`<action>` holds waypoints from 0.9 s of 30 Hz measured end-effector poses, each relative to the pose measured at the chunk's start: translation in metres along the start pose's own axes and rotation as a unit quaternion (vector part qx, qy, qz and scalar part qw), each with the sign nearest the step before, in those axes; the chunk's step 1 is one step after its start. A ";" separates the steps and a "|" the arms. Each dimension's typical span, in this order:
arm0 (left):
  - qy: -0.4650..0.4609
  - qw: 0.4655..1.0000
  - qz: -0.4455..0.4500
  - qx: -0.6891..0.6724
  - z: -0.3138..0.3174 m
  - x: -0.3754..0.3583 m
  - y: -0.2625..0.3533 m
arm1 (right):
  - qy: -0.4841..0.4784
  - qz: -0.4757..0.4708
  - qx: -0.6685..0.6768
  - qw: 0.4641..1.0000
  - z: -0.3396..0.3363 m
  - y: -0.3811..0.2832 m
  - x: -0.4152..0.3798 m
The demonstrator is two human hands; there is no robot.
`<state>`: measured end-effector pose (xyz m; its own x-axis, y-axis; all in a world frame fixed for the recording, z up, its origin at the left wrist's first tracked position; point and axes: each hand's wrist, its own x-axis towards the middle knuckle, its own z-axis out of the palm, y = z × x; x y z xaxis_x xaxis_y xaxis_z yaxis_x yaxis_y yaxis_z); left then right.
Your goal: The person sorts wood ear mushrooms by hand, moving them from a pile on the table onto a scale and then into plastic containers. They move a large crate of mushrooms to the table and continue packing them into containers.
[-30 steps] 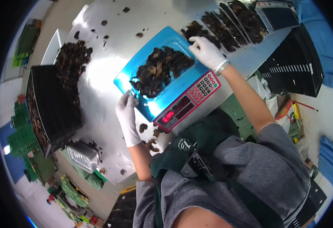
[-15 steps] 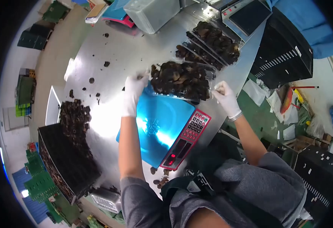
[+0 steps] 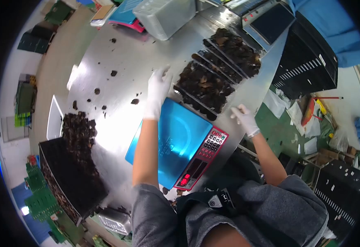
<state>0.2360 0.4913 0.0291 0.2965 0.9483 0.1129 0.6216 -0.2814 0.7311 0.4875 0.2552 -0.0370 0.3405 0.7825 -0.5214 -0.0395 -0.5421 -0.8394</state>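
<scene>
Both my hands wear white gloves. My left hand (image 3: 159, 88) is open above the steel table, just left of a clear tray of dark brown mushroom-like pieces (image 3: 204, 84), holding nothing. Off the tray's right end, my right hand (image 3: 245, 120) is also open and empty, its fingers partly bent. That tray lies on the table beside two more filled clear trays (image 3: 235, 51). Nearer me stands a red scale (image 3: 206, 154) with a blue weighing plate (image 3: 180, 140), keypad and lit red digits; nothing rests on the plate.
At left, a black crate (image 3: 71, 177) lies tipped with a heap of dark pieces (image 3: 79, 133) beside it. Loose bits dot the steel table (image 3: 126, 53). A grey plastic bin (image 3: 163, 18) and another blue-topped scale (image 3: 124, 14) stand at the back. Black crates (image 3: 305, 53) are at right.
The filled tray went from between my hands above the scale's far edge to the table beside the other trays. Both hands let go; the left rose slightly, the right dropped lower.
</scene>
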 end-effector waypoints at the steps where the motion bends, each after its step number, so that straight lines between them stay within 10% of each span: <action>1: 0.013 0.997 -0.042 -0.056 -0.028 -0.031 0.012 | 0.002 0.008 -0.015 1.000 -0.006 -0.004 -0.006; 7: 0.383 0.885 -0.262 0.032 -0.144 -0.307 -0.074 | -0.022 -0.139 0.037 0.989 -0.019 -0.002 -0.050; 9: 0.435 0.821 -0.352 0.112 -0.173 -0.408 -0.099 | -0.003 -0.200 -0.165 0.966 -0.027 0.009 -0.039; 13: 0.508 0.730 -0.316 0.331 -0.249 -0.545 -0.115 | -0.057 -0.154 -0.156 0.974 -0.020 0.004 -0.012; 17: 0.474 0.503 -0.366 0.623 -0.307 -0.631 -0.175 | -0.026 -0.184 -0.161 0.969 -0.017 -0.011 -0.036; 20: 0.399 0.680 -0.538 0.297 -0.317 -0.664 -0.219 | -0.049 -0.206 -0.169 0.963 -0.002 -0.007 -0.060; 27: 0.512 0.625 -0.567 0.159 -0.322 -0.665 -0.241 | -0.090 -0.167 -0.211 0.959 0.028 0.013 -0.109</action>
<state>-0.3449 -0.0246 -0.0053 -0.9844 0.1143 0.1336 0.1711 0.7970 0.5792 0.4235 0.1713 0.0043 0.0979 0.9538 -0.2840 0.4406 -0.2974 -0.8470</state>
